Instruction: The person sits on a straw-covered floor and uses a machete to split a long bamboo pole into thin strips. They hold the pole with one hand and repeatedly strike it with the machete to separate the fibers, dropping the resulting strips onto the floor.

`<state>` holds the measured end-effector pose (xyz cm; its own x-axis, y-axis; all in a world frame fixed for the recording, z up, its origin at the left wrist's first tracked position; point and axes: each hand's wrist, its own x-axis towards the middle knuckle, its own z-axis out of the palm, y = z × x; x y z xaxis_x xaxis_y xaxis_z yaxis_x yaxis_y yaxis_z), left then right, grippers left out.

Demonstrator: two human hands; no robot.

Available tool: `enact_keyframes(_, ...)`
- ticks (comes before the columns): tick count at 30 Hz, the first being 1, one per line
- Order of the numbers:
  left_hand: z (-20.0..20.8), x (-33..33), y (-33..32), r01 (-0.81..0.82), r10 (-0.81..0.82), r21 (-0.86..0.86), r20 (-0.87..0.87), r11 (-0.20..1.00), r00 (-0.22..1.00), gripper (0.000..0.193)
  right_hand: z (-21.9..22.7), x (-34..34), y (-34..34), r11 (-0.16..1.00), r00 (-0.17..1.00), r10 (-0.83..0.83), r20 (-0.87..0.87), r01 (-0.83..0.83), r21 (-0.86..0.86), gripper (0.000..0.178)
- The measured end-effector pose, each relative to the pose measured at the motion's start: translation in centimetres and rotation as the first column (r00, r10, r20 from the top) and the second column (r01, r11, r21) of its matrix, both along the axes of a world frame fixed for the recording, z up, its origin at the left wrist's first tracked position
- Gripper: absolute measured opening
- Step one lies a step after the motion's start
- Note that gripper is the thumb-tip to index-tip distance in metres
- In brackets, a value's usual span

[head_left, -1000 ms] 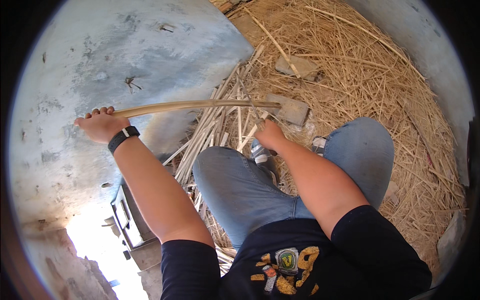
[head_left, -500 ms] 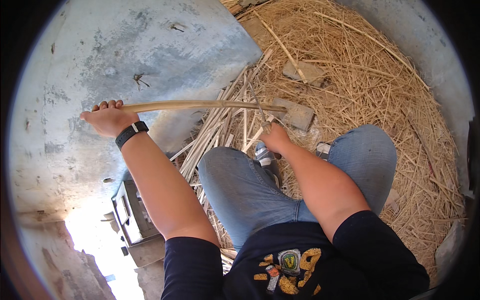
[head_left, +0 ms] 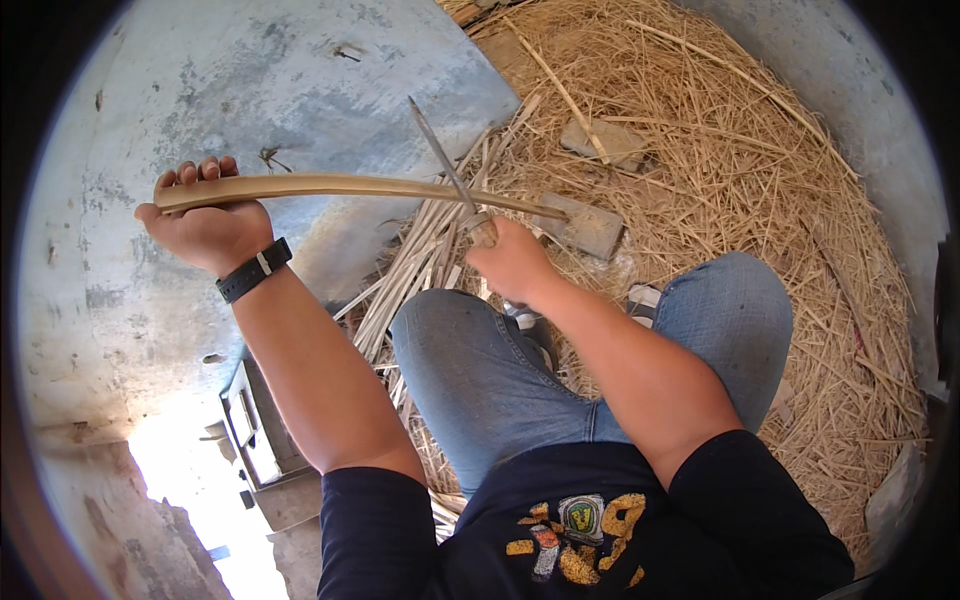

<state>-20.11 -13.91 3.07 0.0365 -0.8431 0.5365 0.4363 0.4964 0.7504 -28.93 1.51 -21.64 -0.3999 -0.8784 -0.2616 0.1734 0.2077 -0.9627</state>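
A long split bamboo strip slants from the left out to a flat brick on the floor, where its far tip rests. My left hand, palm up and wearing a black wristband, holds the near end, the thumb by its tip and the fingers loosely curled on the far side. In my right hand is the handle of a long narrow knife. Its blade points up and left and crosses the strip near the middle of its length. Whether the edge touches the bamboo I cannot tell.
Pale bamboo slats lie in a pile beyond my left knee. Loose shavings cover the floor ahead and to the right, with a second brick among them. A worn blue wall stands at left, above a dark metal-framed box.
My right hand has moved left and up with the knife, along the strip. My left hand has shifted slightly left and turned palm up; the strip has rotated with it.
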Motion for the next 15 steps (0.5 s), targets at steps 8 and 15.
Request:
enact_keyframes(8,0.1,0.8,-0.7,0.292,-0.292,0.02,-0.032,0.956,0.956,0.04,3.5,2.9,1.5,0.989,0.973,-0.024,-0.229,-0.01,-0.148,0.037)
enact_keyframes(15,0.4,-1.1,0.7,-0.029,0.033,0.084,-0.047,0.996,0.998,0.038,2.7,2.4,0.8,0.987,0.96,-0.032,-0.279,-0.014,-0.162,0.041)
